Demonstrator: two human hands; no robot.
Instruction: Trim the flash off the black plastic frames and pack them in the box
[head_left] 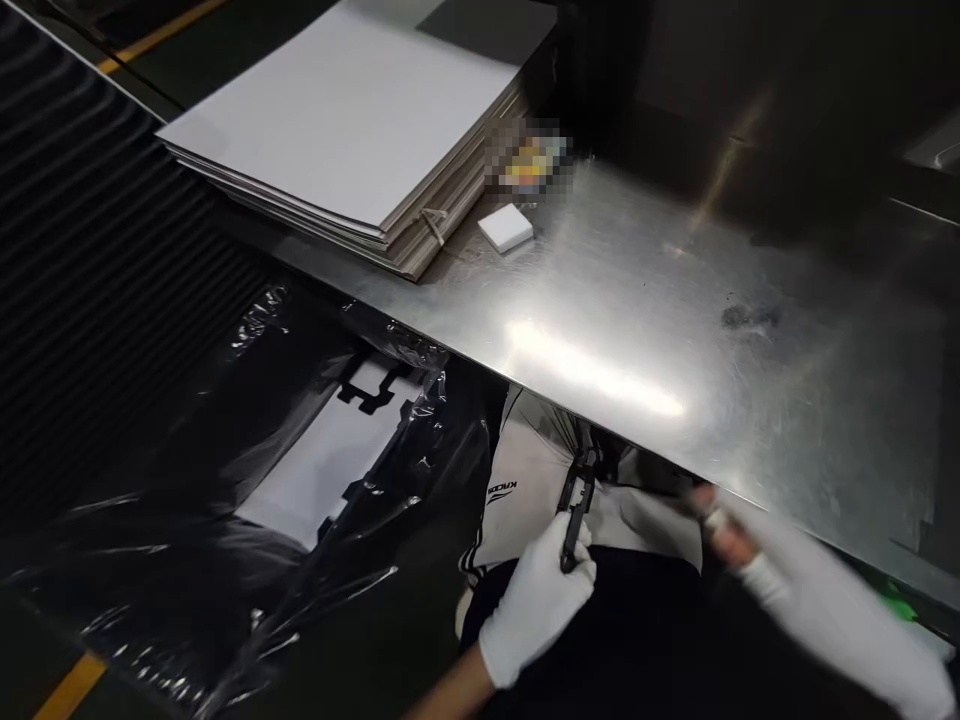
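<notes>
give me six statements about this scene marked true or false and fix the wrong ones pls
1. The left hand wears a white glove. True.
2. The left hand holds a sheet of paper. False: it holds a long black part.
3. A white block lies on the metal table beside a stack of sheets. True.
4. Dark shiny plastic surrounds a white piece that has black parts along it. True.
5. The stack of sheets lies on the dark shiny plastic. False: it rests on the metal table.
6. The right hand shows sharply. False: it is blurred, near the table's edge.
</notes>
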